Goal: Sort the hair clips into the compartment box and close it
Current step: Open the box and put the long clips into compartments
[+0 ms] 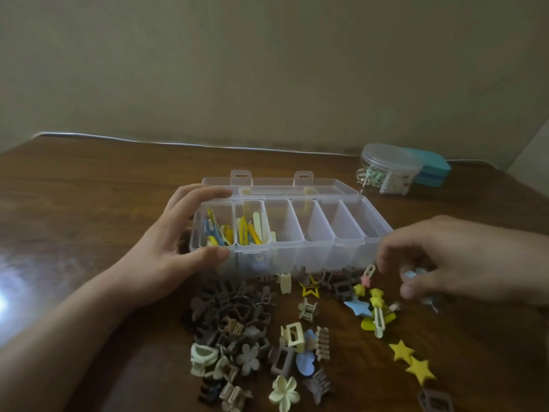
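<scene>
A clear compartment box (326,251) stands open on the wooden table, its lid (279,185) folded back flat. Its two leftmost compartments hold yellow, blue and cream clips (234,230); the others look empty. My left hand (175,248) grips the box's left end, thumb on the front wall, fingers over the back rim. My right hand (451,260) hovers at the box's right front corner, fingers closed on a small light-blue clip (413,275). A heap of brown, cream, blue and yellow hair clips (255,337) lies in front of the box.
Two yellow star clips (411,359) lie at the front right. A brown rectangular clip (435,401) sits at the bottom edge. A round clear jar (389,171) with small items and a teal case (430,171) stand at the back right, near the wall.
</scene>
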### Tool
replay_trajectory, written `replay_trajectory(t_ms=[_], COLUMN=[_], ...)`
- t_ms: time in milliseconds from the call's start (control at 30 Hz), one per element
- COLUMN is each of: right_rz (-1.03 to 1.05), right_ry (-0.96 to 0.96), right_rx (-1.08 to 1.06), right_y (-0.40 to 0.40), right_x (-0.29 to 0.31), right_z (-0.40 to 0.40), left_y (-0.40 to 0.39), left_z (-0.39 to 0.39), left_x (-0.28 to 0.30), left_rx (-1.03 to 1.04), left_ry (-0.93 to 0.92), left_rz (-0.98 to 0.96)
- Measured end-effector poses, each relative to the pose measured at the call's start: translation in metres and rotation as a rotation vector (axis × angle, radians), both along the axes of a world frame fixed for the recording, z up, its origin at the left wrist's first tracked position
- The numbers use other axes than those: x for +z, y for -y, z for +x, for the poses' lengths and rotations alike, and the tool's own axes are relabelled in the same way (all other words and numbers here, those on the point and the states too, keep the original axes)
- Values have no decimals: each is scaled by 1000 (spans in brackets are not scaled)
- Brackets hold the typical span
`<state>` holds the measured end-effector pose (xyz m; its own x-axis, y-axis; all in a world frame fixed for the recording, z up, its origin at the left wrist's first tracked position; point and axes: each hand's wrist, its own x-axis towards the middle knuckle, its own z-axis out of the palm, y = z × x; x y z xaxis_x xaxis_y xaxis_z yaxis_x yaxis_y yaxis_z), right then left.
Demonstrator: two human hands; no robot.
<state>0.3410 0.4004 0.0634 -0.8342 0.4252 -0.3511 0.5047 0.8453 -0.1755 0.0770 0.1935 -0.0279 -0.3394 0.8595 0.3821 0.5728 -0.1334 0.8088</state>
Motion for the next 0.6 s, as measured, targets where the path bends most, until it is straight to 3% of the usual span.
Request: replay_trajectory(t_ms=[67, 167, 200, 267, 367, 600], right_rz=[-99, -452, -489, -330, 62, 68], right_ry=[-116, -713, -928, -1194, -1211, -1092], right_rx=[47, 56, 58, 70, 108, 193], right_y=[3, 21, 28, 42, 54, 47], right_x=[8, 12, 7, -15, -44, -61], right_z=[3, -11, -19, -39, -61, -76], left_y=[0, 0, 0, -1, -1, -2], left_z=[0, -1, -2, -2, -2, -3], left_x=[0, 0, -1, -1, -1, -2], left_rx=[-14, -7, -7, -15, -24, -22], left_ry=[5, 10, 9, 17, 22, 33], left_rz=[-3, -16, -16, -12, -2, -16])
